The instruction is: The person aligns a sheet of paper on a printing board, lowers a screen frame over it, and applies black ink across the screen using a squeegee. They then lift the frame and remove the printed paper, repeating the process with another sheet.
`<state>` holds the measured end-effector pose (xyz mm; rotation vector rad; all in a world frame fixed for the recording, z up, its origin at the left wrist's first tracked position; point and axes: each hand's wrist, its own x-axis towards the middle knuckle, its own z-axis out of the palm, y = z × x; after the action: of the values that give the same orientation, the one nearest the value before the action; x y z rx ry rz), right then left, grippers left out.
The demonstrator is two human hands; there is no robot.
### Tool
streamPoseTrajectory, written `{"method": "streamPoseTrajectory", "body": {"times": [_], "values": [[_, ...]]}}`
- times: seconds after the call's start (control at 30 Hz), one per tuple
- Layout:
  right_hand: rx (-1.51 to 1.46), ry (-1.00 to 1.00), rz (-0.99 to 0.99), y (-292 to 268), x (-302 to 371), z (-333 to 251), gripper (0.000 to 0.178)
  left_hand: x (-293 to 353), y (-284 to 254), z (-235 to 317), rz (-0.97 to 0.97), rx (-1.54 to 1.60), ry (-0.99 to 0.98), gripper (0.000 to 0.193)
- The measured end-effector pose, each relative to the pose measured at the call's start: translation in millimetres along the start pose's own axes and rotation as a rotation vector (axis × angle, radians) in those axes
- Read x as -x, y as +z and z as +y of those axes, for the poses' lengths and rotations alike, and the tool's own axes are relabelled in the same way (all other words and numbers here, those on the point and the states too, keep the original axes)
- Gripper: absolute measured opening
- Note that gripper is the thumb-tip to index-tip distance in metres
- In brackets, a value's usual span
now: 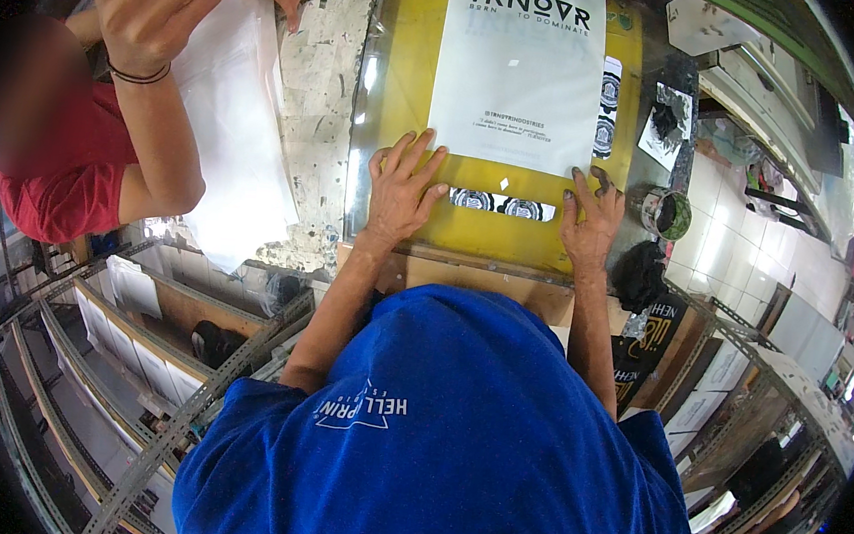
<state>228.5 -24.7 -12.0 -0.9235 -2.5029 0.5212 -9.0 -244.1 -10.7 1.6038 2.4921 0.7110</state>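
My left hand (400, 187) lies flat, fingers spread, on the near edge of a yellow screen-printing frame (407, 75). My right hand (591, 218), ink-stained, rests flat on the same near edge to the right. Neither holds anything. Between them sits a strip with two round black-and-white prints (502, 205). A white sheet with black lettering (518, 68) covers the middle of the screen, just beyond my fingertips. My blue shirt (434, 428) hides the table's front.
A person in a red shirt (62, 188) stands at the left, both hands on a white sheet (228, 121) on the worn table. A tape-wrapped can (665, 212) and a black rag (640, 276) sit at the right. Metal racks (166, 397) with white sheets lie below left.
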Motion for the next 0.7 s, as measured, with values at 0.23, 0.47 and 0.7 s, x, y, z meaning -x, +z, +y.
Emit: {"method": "streamPoseTrajectory", "body": {"times": [0.23,0.47,0.7], "values": [[-0.022,0.005,0.007,-0.1,-0.3,0.5,0.04,-1.3,-0.5,1.1,-0.009,0.002,0.003,0.051],[-0.001,0.002,0.008,-0.4,0.2,0.3,0.04,-0.8,0.1,0.5,-0.033,-0.008,-0.004,0.052],[-0.01,0.009,0.013,2.8,1.3,2.7,0.041,-0.7,-0.1,0.9,-0.021,-0.017,0.003,0.051]]}}
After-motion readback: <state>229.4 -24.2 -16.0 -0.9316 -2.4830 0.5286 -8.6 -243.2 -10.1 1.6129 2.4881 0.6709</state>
